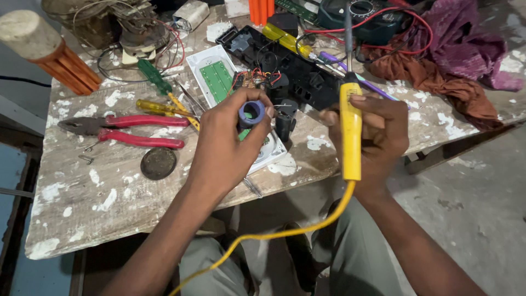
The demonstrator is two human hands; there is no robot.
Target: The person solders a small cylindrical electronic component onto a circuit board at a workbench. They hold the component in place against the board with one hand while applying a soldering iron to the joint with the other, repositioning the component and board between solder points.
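Your left hand point(222, 148), at centre frame, pinches a small purple-blue ring-shaped spool point(251, 113) between thumb and fingertips, with the fingers curled narrowly around it; your right hand point(378, 140), right of centre, wraps closed around the yellow-handled soldering iron point(350, 129), whose metal shaft points toward the top of the frame. The spool sits just above the white rectangular housing with a green circuit board point(216, 77) and beside the black plastic casing point(285, 71). Judged risks: the hot tip passes near the red wires point(408, 24) and the purple and rust-brown cloths point(455, 60) at upper right and may scorch them; the yellow cord point(296, 227) trails across your lap and may snag and jerk the iron; the fingers on the spool lie near the work and may be burned. Count: one soldering iron, one spool, one pair of red-handled pliers point(123, 130) at left, one green-handled screwdriver point(155, 77), one yellow-handled screwdriver point(159, 107), one round dark tin lid point(158, 163), one orange ribbed cylinder point(52, 52) at upper left, all on the paint-flecked wooden table point(93, 208).
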